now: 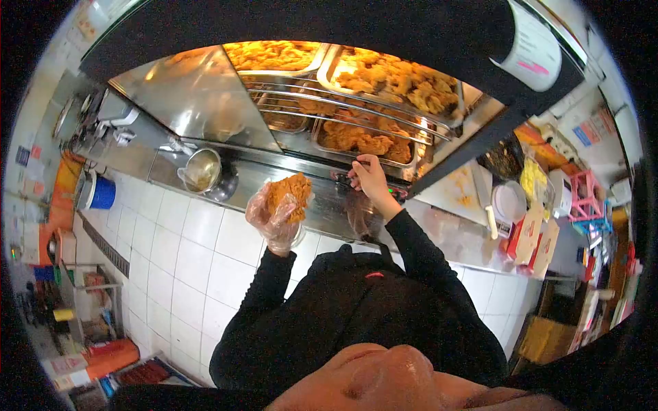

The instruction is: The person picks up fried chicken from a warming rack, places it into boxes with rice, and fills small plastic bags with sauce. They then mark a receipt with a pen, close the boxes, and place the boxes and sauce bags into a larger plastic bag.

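Note:
My left hand [269, 220], in a clear plastic glove, is closed around a large piece of fried chicken [293, 195] above the counter's front edge. My bare right hand [372, 183] is at the lower front edge of the warming cabinet, its fingers curled together; whatever they hold, if anything, is too small to make out. Behind it, inside the lit cabinet, stands a lower metal tray of fried chicken [367, 139] under a wire rack [349, 106]. An upper tray of fried pieces [391, 75] rests above. A glass panel [195, 96] covers the cabinet's left part.
A metal pot [201, 171] stands on the steel counter [319, 216] to the left. At right are a cutting board [452, 190], a knife [485, 200], a white round tub [508, 201] and red and brown boxes [526, 236]. A blue bucket [102, 192] is far left, by the tiled floor [185, 267].

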Demonstrator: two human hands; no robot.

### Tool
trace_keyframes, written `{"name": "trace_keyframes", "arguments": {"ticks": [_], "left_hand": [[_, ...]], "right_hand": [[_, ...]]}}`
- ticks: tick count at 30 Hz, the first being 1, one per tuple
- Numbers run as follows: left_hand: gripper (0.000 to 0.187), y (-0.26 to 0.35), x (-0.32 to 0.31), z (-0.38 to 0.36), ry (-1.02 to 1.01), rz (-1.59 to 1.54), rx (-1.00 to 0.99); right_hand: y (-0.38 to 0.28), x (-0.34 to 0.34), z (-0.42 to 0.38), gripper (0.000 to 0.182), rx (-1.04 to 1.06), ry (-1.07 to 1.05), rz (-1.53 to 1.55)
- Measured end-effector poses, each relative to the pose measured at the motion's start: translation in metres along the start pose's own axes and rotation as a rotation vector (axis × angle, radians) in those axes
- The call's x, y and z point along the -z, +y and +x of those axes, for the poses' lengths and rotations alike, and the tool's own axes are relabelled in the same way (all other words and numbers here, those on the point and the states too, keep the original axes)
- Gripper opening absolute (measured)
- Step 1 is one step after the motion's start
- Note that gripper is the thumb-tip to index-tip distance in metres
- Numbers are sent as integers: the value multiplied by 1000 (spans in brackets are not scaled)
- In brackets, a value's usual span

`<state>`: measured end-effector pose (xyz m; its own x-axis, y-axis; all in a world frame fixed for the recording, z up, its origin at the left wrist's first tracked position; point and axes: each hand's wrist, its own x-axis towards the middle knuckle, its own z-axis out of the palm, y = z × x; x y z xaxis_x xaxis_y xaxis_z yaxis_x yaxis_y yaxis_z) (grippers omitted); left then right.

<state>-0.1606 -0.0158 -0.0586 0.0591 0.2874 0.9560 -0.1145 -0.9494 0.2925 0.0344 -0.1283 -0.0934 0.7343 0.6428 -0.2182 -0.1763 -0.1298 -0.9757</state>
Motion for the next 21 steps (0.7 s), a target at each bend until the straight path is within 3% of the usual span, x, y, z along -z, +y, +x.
{"name": "trace_keyframes", "arguments": {"ticks": [3,4,6,7,8,9,10,13,14,15,17,18,20,21], "left_hand": [[42,8,21,-5,-5,194,44],[48,5,25,-12,11,230,34],[41,20,25,-4,62,226,77],[34,25,24,-1,110,206,115],[51,26,29,-4,51,301,61],[51,31,31,-4,60,293,49],[50,37,32,-3,83,286,68],[49,44,34,-3,159,250,61],[49,51,34,1,170,269,80],[49,52,34,-2,202,199,92],[50,58,40,-2,143,242,140],[48,61,39,1,144,255,140],[48,62,37,4,186,247,118],[48,62,36,6,203,243,108]], "right_hand": [[-15,-32,20,29,109,-264,-100],[-19,-51,33,19,311,-328,-292],[-49,-104,45,36,611,-249,-261],[-68,-126,45,45,615,-197,-364],[-82,-147,44,53,620,-137,-466],[-83,-170,41,59,885,52,-406],[-100,-183,19,51,947,159,-335],[-87,-225,11,36,1679,69,-512],[-94,-235,17,34,1810,-54,-481],[-106,-244,27,34,1818,-33,-501],[-138,-253,54,39,2026,115,-1116],[-145,-253,66,39,2029,133,-1123],[-147,-251,84,49,1883,313,-1642],[-147,-249,86,49,1883,325,-1641]]}}
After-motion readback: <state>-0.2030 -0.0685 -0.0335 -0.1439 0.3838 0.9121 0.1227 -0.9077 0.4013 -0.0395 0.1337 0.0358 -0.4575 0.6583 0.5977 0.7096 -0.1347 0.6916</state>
